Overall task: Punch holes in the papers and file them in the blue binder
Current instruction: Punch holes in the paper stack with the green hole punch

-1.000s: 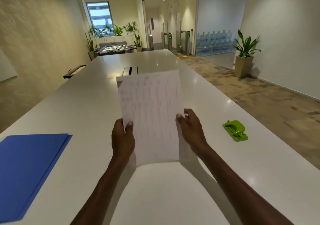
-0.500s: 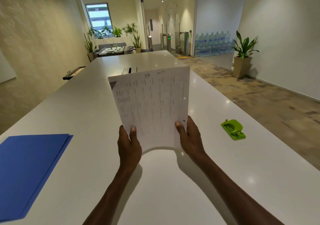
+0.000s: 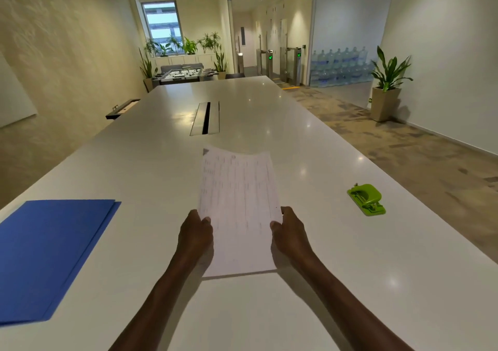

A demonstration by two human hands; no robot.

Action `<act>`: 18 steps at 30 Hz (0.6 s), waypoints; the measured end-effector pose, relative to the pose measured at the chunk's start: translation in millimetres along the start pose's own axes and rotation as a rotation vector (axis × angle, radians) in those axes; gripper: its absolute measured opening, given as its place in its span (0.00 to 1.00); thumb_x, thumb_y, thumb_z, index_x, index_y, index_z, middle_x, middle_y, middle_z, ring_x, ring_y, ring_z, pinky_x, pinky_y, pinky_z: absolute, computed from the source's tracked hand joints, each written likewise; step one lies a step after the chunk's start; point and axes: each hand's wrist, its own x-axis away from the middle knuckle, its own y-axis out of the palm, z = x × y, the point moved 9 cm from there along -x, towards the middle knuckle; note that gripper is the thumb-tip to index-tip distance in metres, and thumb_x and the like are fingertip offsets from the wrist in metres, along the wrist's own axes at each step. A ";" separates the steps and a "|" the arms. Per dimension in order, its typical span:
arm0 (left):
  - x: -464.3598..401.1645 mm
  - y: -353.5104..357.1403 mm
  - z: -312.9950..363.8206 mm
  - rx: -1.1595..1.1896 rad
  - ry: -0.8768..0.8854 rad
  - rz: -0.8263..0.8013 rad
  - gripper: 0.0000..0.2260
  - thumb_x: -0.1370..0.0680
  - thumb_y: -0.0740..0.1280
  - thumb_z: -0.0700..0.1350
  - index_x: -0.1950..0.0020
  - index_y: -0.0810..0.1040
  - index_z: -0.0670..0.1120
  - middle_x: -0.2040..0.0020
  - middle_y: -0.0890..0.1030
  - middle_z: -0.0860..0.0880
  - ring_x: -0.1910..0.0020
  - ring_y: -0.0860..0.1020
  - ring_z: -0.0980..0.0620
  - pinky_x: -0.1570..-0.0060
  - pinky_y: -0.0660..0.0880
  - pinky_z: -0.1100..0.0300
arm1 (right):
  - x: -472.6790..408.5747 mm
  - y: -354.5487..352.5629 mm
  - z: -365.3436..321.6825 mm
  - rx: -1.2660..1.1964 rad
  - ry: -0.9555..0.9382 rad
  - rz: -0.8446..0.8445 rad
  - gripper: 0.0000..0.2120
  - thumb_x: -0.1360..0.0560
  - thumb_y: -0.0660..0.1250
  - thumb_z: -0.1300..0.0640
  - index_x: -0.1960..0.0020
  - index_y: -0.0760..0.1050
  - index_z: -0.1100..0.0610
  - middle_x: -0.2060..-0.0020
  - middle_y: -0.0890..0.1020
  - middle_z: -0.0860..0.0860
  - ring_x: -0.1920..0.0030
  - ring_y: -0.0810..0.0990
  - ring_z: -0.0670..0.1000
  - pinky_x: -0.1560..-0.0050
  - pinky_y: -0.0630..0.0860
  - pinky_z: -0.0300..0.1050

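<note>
**Papers lowered toward the worktop, punching yet to begin**

The papers [image 3: 238, 210], held upright half a second ago, now lie nearly flat over the white worktop [image 3: 350, 283]. The left hand [image 3: 195, 236] pinches their left edge and the right hand [image 3: 289, 232] their right edge. This looks like squaring the stack before punching. The green hole punch [image 3: 366, 199] sits well apart to the right, the closed blue binder [image 3: 51, 253] at far left. Nothing lies between them.

Head camera looks forward-down along the table [image 3: 269, 113]
</note>
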 end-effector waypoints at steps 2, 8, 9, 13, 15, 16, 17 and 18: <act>-0.9 5.3 -13.1 -0.052 -0.036 -0.046 0.16 0.20 0.58 0.42 0.35 0.70 0.35 0.36 0.75 0.37 0.38 0.74 0.39 0.44 0.68 0.55 | 6.0 7.2 7.0 0.051 0.030 -0.011 0.12 0.25 0.58 0.64 0.41 0.70 0.59 0.52 0.77 0.50 0.56 0.76 0.51 0.62 0.71 0.38; 4.2 6.3 -31.5 -0.198 -0.047 -0.025 0.09 0.22 0.62 0.42 0.47 0.74 0.37 0.49 0.79 0.39 0.46 0.78 0.38 0.55 0.67 0.59 | 15.4 21.7 14.1 0.234 0.032 0.010 0.07 0.31 0.56 0.67 0.56 0.69 0.60 0.60 0.78 0.51 0.59 0.77 0.54 0.61 0.72 0.46; 5.6 4.1 -30.5 -0.223 -0.033 -0.001 0.10 0.22 0.63 0.42 0.46 0.75 0.36 0.49 0.80 0.39 0.47 0.78 0.38 0.56 0.67 0.59 | 15.5 23.5 14.4 0.258 0.029 0.017 0.06 0.31 0.56 0.67 0.57 0.68 0.59 0.59 0.77 0.52 0.58 0.77 0.54 0.61 0.71 0.46; 11.5 -3.6 -26.5 -0.292 0.022 0.086 0.09 0.23 0.64 0.42 0.47 0.75 0.38 0.49 0.81 0.41 0.50 0.79 0.41 0.58 0.67 0.59 | 17.0 31.1 12.4 0.312 0.010 -0.003 0.04 0.25 0.56 0.67 0.54 0.65 0.59 0.55 0.72 0.54 0.55 0.73 0.54 0.57 0.68 0.45; 13.0 -5.2 -26.8 -0.315 0.040 0.105 0.09 0.23 0.64 0.43 0.47 0.74 0.39 0.50 0.79 0.42 0.50 0.78 0.41 0.57 0.66 0.59 | 18.6 32.9 12.5 0.199 0.038 -0.001 0.03 0.23 0.54 0.64 0.52 0.64 0.59 0.52 0.72 0.57 0.52 0.72 0.56 0.51 0.69 0.49; 13.3 -5.5 -27.3 -0.306 0.044 0.112 0.08 0.23 0.64 0.43 0.48 0.74 0.39 0.51 0.78 0.43 0.51 0.77 0.42 0.57 0.65 0.58 | 18.5 31.4 11.5 0.219 0.041 0.017 0.03 0.23 0.53 0.64 0.51 0.65 0.59 0.50 0.73 0.57 0.50 0.73 0.58 0.48 0.70 0.51; 14.3 -6.0 -26.7 -0.299 0.047 0.119 0.08 0.23 0.65 0.43 0.49 0.74 0.39 0.53 0.76 0.43 0.54 0.76 0.42 0.58 0.65 0.58 | 18.6 30.5 13.6 0.206 0.079 0.021 0.04 0.24 0.54 0.64 0.50 0.65 0.60 0.48 0.73 0.57 0.47 0.74 0.59 0.47 0.70 0.51; 15.6 -6.4 -25.6 -0.296 0.055 0.129 0.08 0.24 0.65 0.43 0.50 0.74 0.40 0.54 0.76 0.42 0.57 0.74 0.43 0.60 0.66 0.57 | 18.4 31.7 14.9 0.201 0.090 0.014 0.06 0.24 0.54 0.64 0.48 0.66 0.61 0.46 0.72 0.59 0.45 0.73 0.60 0.46 0.70 0.51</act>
